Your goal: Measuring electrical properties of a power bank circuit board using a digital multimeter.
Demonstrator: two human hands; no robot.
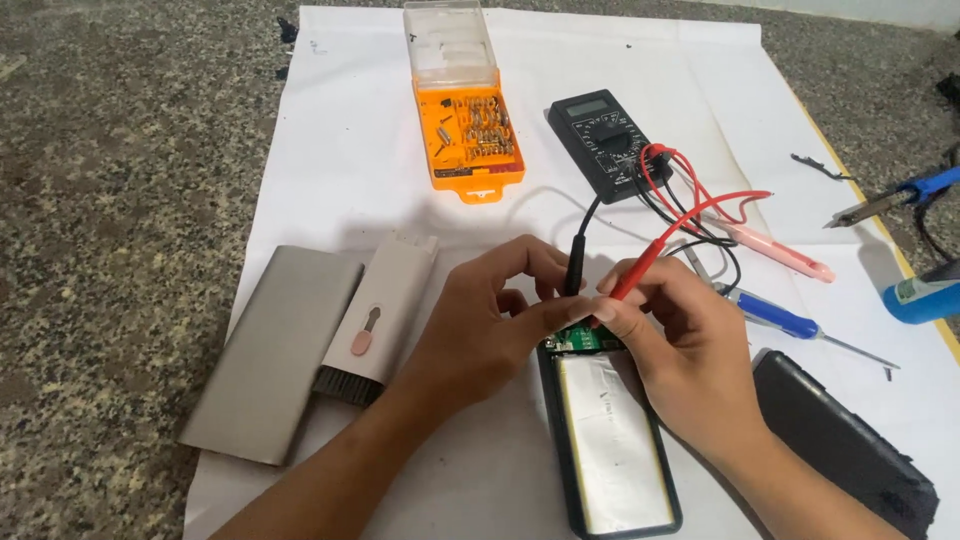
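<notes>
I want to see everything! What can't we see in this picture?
- Probe tips: head view, hidden behind the left hand and right hand.
- Green circuit board: mostly covered by fingers.
- Multimeter screen: too small to read.
- Black cover: cut off by the bottom edge.

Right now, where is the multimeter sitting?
In the head view the black multimeter lies on the white paper sheet, upper centre-right, just right of the orange screwdriver bit case and beyond both hands, its red and black leads trailing toward them.

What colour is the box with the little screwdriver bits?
Orange, with a clear lid, seen in the head view.
</notes>
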